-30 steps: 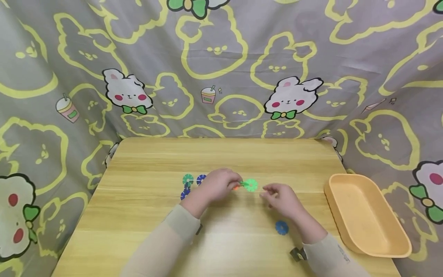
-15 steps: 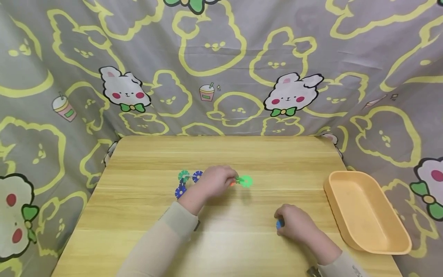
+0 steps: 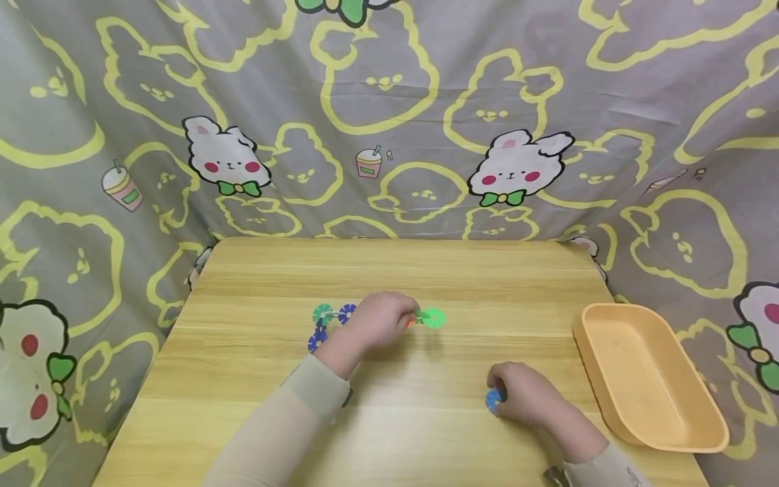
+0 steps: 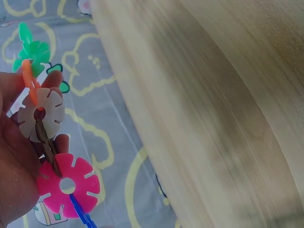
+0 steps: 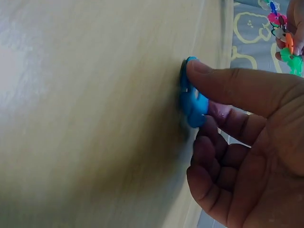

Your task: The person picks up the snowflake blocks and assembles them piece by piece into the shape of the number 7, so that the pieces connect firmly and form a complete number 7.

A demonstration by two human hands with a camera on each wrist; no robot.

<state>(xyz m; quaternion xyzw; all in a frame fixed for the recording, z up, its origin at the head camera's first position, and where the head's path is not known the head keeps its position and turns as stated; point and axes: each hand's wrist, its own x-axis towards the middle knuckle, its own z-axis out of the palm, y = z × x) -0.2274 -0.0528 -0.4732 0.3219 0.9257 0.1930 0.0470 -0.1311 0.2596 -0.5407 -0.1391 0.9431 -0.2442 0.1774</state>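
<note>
My left hand grips a chain of interlocking plastic snowflake discs above the table's middle. In the left wrist view the chain has a green disc at the top, an orange disc edge-on, a white disc, a dark edge-on disc and a pink disc. Dark blue discs and a teal disc extend to its left; the hand hides the chain's middle in the head view. Near the table's right front, my right hand pinches a single blue snowflake disc between thumb and fingers, close over the wood.
An orange-yellow plastic tub stands at the table's right edge, with nothing visible inside. The wooden table is bordered at the back and sides by a grey patterned curtain.
My right hand has moved from beside the chain's green end toward the front right and taken hold of the blue disc that lay there. My left hand keeps the chain, shifted slightly left.
</note>
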